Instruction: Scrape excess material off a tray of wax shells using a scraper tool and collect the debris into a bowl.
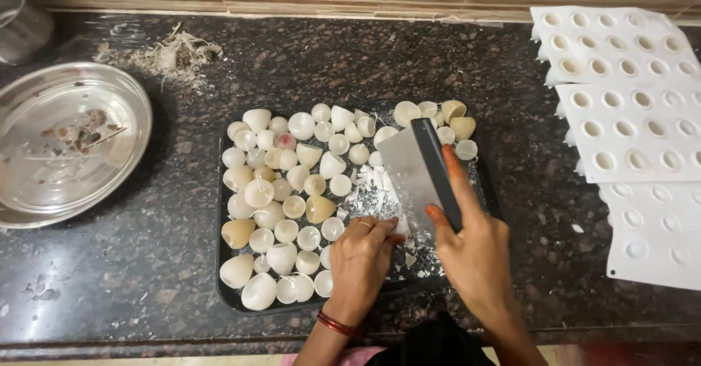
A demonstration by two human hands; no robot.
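Note:
A black rectangular tray (225, 264) on the dark stone counter holds several cream and white cone-shaped wax candles (285, 183) with short wicks. My right hand (475, 253) grips a flat metal scraper (409, 172) by its dark handle, blade tilted down onto the tray's right half. White wax shavings (369, 198) lie beside the blade. My left hand (359, 260), with a ring and a red bangle, rests fingers curled on the tray next to the shavings; whether it holds a candle is hidden.
A round steel plate (44, 183) with dark scraps sits at the left. A tuft of loose fibres (171, 55) lies behind it. White silicone moulds (621, 117) with round cavities are stacked at the right. A striped wall edge runs along the back.

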